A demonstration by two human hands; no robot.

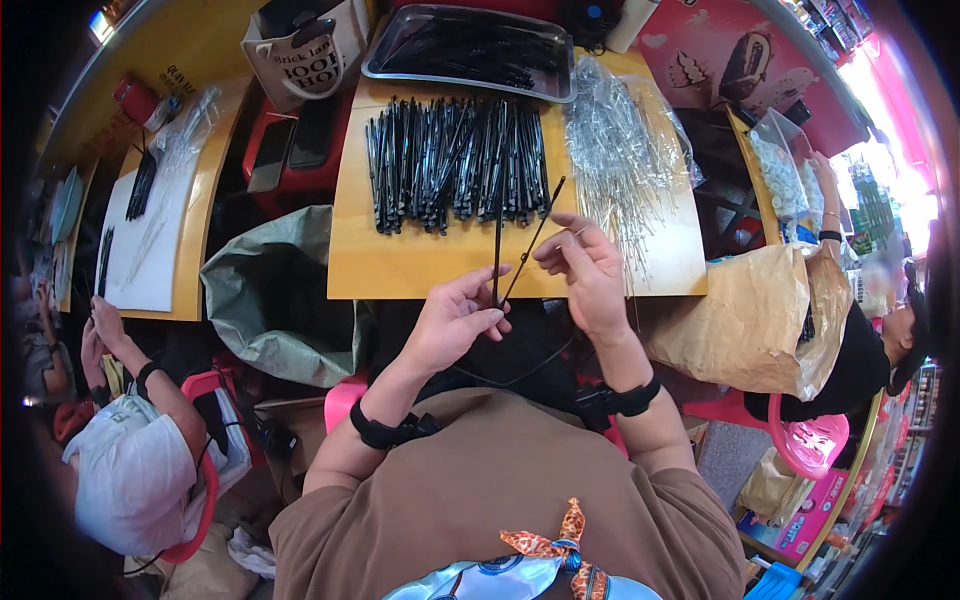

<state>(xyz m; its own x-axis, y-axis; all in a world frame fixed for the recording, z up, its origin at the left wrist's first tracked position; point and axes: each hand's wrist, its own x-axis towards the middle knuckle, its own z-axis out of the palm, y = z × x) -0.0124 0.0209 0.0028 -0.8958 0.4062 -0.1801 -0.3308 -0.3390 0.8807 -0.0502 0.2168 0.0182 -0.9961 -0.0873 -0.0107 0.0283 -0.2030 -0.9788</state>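
My left hand point(452, 318) is closed on the lower ends of two thin black sticks. One black stick point(498, 225) stands nearly upright from its fingers; the other black stick point(545, 212) slants up to the right. My right hand point(590, 275) is beside the slanted stick, its fingers curled and pinched together; whatever is between them is too fine to make out. Both hands are above the near edge of the yellow table point(400, 270). Beyond them lies a wide pile of similar black sticks point(450, 165). To its right, thin silvery wires point(615, 170) lie on clear plastic.
A clear tray point(372, 68) of black pieces is at the back. A green-grey sack point(270, 300) stands left of the table, a brown paper bag point(745, 325) right. Two phones point(312, 135) lie on a red surface. Other people sit on both sides; one point(150, 460) is at another table.
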